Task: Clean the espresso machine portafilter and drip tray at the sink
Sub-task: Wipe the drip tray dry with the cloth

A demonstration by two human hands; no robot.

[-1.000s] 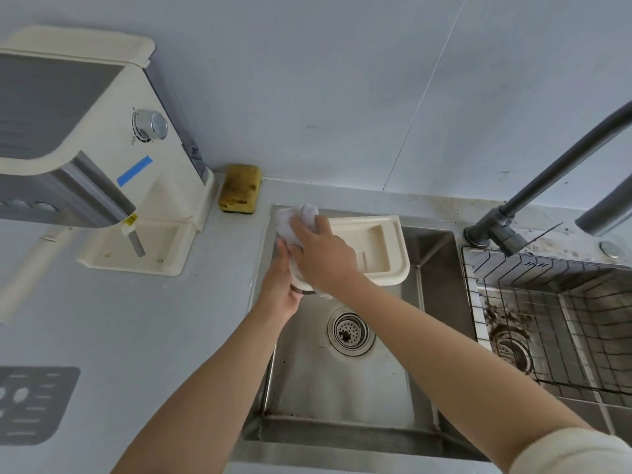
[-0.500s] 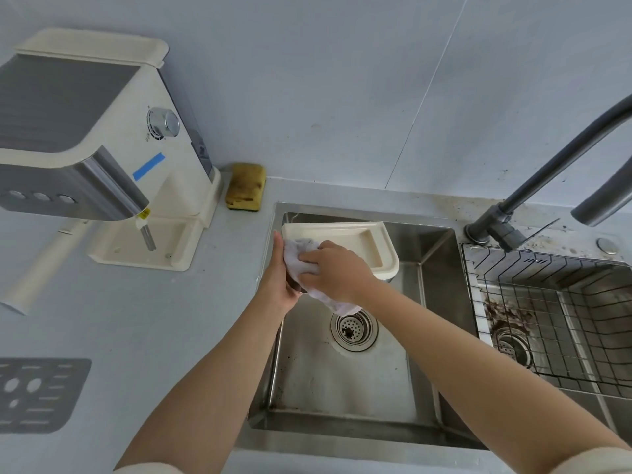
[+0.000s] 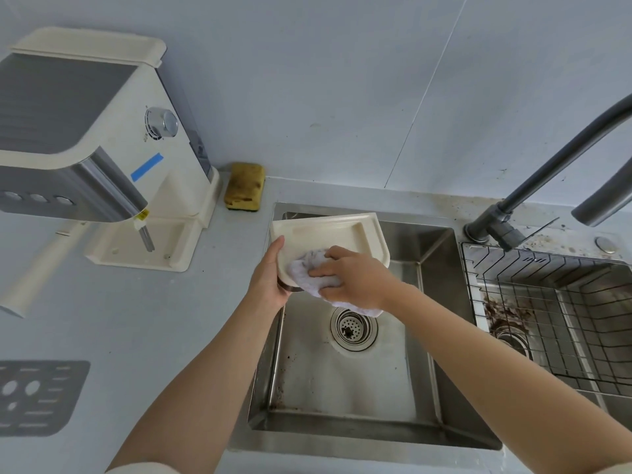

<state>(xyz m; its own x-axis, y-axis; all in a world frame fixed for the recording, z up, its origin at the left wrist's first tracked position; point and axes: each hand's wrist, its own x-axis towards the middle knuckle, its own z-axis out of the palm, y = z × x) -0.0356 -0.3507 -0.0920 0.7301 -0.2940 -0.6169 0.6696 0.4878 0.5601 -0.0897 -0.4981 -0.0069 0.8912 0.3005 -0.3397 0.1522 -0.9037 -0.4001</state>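
No readable text, labels or numbers anywhere in view.

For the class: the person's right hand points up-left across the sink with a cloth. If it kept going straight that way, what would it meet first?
Probably the left hand, which grips the near-left edge of the cream plastic drip tray. The right hand already presses the white cloth into that tray; depth is unclear.

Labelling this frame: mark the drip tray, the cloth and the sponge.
drip tray (image 3: 328, 230), head view, bare inner floor near the far rim.
cloth (image 3: 307, 270), head view, bunched part left of the fingers.
sponge (image 3: 244, 186), head view, middle of its yellow face.
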